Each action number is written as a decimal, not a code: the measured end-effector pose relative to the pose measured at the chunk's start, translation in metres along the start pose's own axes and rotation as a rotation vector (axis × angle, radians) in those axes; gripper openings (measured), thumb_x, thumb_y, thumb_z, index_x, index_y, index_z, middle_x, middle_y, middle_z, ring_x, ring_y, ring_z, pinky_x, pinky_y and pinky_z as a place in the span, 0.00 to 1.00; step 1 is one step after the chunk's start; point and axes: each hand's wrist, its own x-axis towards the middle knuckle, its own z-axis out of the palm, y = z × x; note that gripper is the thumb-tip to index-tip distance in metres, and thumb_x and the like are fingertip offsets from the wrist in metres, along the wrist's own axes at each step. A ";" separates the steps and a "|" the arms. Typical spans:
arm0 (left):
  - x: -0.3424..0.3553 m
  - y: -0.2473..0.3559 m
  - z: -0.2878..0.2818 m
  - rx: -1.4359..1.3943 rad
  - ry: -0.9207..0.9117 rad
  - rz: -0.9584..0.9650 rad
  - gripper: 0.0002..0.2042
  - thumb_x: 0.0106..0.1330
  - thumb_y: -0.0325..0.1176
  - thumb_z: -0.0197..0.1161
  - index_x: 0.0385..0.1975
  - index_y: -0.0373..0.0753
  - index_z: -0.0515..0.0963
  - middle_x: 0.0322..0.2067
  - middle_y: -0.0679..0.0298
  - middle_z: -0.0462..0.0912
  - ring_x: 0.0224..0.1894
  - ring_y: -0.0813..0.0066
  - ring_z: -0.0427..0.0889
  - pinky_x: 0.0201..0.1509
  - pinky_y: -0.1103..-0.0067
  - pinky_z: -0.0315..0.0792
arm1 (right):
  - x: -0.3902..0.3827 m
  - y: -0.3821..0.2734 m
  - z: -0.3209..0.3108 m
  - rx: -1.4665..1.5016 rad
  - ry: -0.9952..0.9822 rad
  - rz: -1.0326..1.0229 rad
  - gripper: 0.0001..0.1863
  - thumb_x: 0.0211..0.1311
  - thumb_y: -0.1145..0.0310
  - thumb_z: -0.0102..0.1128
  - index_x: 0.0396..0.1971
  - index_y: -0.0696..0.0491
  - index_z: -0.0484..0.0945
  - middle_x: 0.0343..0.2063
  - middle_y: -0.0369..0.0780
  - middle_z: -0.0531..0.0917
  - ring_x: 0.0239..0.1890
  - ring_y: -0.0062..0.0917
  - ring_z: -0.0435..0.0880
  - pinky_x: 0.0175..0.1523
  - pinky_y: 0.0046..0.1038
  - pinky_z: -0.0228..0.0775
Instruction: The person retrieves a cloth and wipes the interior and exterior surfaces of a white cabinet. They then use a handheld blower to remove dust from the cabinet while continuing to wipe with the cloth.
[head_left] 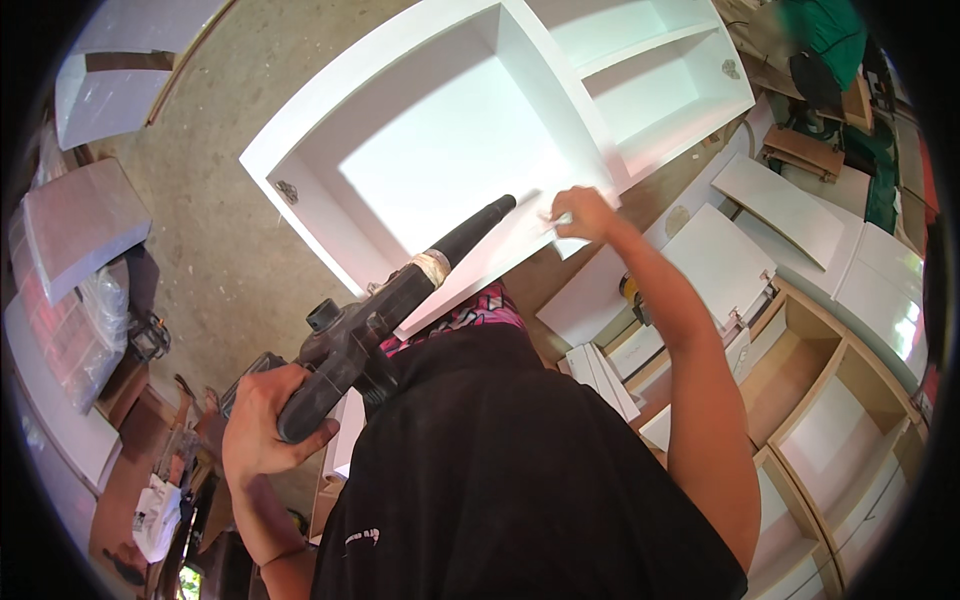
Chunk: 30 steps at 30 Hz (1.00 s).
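My left hand (264, 420) is closed round the grip of a black handheld blower (350, 340). Its long nozzle, with pale tape wrapped at the joint, points up and right over the near edge of a white cabinet carcass (390, 90). At that same edge, right of the nozzle tip, my right hand (583, 213) pinches a crumpled white cloth or paper (568, 243) against or just above the white panel. The cabinet has one large open compartment and smaller shelved ones at the right. Hinge plates show on its inner sides.
Wooden drawer boxes (800, 370) and white panels (715, 260) stand at the right. Plastic-wrapped panels (80, 340) lean at the left, near a white bag (157, 518). At the upper right is another person in green (835, 35). Concrete floor (215, 190) shows left of the cabinet.
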 end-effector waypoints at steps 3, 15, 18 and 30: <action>-0.001 0.007 -0.002 0.005 0.006 0.005 0.16 0.37 0.35 0.71 0.25 0.35 0.76 0.20 0.56 0.74 0.24 0.54 0.77 0.30 0.71 0.68 | -0.001 0.011 -0.008 -0.063 -0.005 0.028 0.13 0.38 0.62 0.67 0.28 0.50 0.85 0.32 0.37 0.84 0.36 0.36 0.81 0.46 0.36 0.72; -0.001 0.009 0.006 0.004 0.065 0.066 0.16 0.38 0.35 0.71 0.25 0.34 0.75 0.19 0.57 0.73 0.23 0.55 0.76 0.30 0.71 0.68 | 0.009 0.003 -0.016 -0.106 -0.081 0.053 0.16 0.42 0.58 0.65 0.33 0.47 0.85 0.36 0.37 0.83 0.43 0.34 0.79 0.49 0.37 0.71; -0.001 0.010 0.007 -0.024 0.061 0.068 0.16 0.39 0.35 0.71 0.25 0.34 0.75 0.19 0.56 0.73 0.23 0.55 0.75 0.29 0.71 0.68 | 0.021 -0.018 0.010 -0.066 -0.110 -0.019 0.15 0.42 0.58 0.66 0.32 0.46 0.85 0.36 0.37 0.83 0.43 0.35 0.80 0.49 0.37 0.71; -0.003 0.009 0.009 -0.015 0.066 0.031 0.17 0.36 0.35 0.71 0.25 0.34 0.75 0.19 0.55 0.71 0.22 0.53 0.73 0.29 0.70 0.66 | 0.020 -0.033 0.025 -0.068 -0.114 0.030 0.15 0.44 0.57 0.68 0.34 0.43 0.85 0.38 0.37 0.82 0.45 0.36 0.79 0.50 0.40 0.71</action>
